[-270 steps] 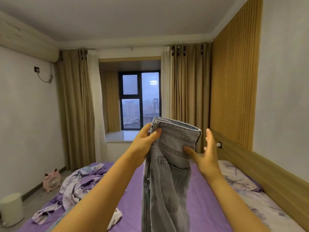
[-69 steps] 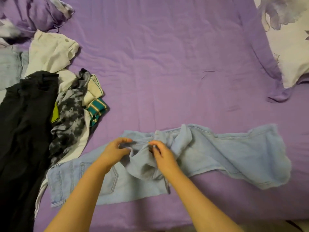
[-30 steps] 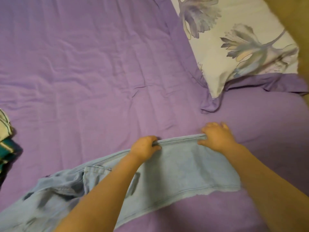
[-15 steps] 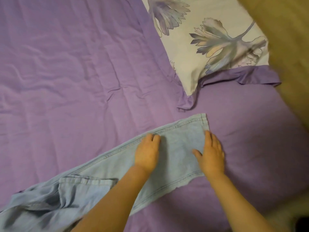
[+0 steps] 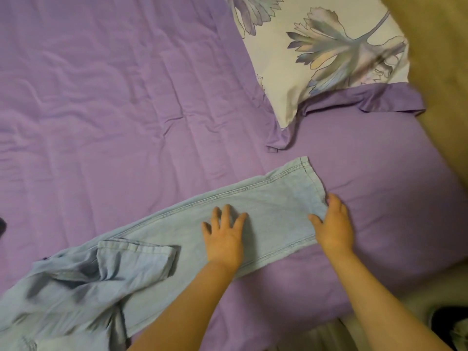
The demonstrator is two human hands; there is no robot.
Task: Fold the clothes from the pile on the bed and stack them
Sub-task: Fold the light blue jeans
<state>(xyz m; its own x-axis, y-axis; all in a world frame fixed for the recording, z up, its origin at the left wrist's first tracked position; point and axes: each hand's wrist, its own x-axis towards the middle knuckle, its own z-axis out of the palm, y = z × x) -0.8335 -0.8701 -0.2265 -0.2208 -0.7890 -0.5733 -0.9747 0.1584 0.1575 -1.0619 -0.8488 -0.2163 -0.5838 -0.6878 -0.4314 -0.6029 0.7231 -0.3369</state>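
Note:
Light blue jeans (image 5: 273,206) lie across the purple bed sheet (image 5: 114,110), legs stretched toward the right and the waist end rumpled at the lower left. My left hand (image 5: 225,234) presses flat on the leg with fingers spread. My right hand (image 5: 334,224) rests on the hem end of the leg, fingers straight at its edge and thumb lying on the denim. The pile of clothes is out of view.
A floral pillow (image 5: 329,46) with a purple border lies at the upper right. A wooden headboard (image 5: 440,59) runs along the right edge. The bed's near edge and the floor (image 5: 405,312) show at the lower right.
Both hands have slid a little along the jeans leg, flattening it. My left fingers have spread wider. The view has shifted slightly.

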